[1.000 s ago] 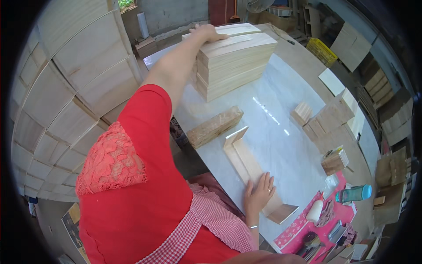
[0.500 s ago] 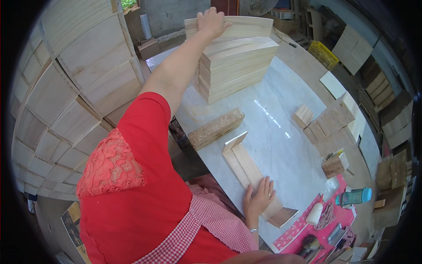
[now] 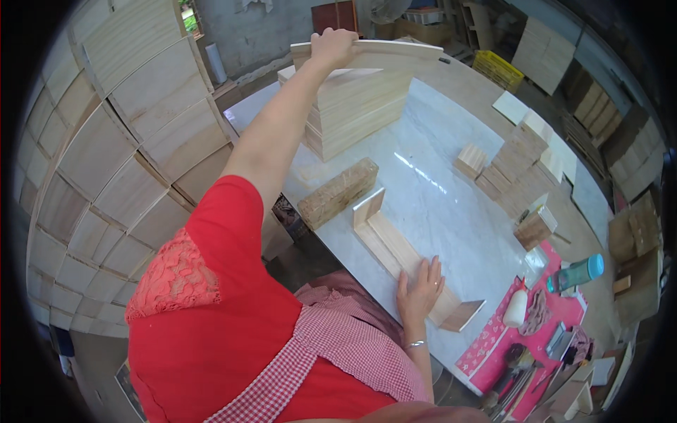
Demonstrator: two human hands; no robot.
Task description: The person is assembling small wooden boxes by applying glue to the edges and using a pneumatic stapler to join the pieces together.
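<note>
At the far end of the table, my left hand [image 3: 334, 48] is closed over the top edge of a long pale wooden board [image 3: 402, 51]. That board is tilted above a tall stack of wooden boards [image 3: 363, 113]. My right hand [image 3: 421, 290] lies with stretched fingers across a U-shaped wooden frame [image 3: 389, 243], a long base with a short upright panel at each end. Between the stack and the frame sits a rough wooden block [image 3: 340, 192] along the table's left edge.
Wooden blocks [image 3: 515, 166] are piled at the right of the marble-look table [image 3: 437, 211]. Close by on a pink cloth [image 3: 486, 352] are a white glue bottle [image 3: 516, 308], a teal bottle [image 3: 575, 273] and tools. Wooden panels [image 3: 130, 148] stand stacked high on the left.
My left hand has drawn the board slightly nearer, over the stack, and its tilt has changed. My right hand stays on the frame. The whole view has shifted a little.
</note>
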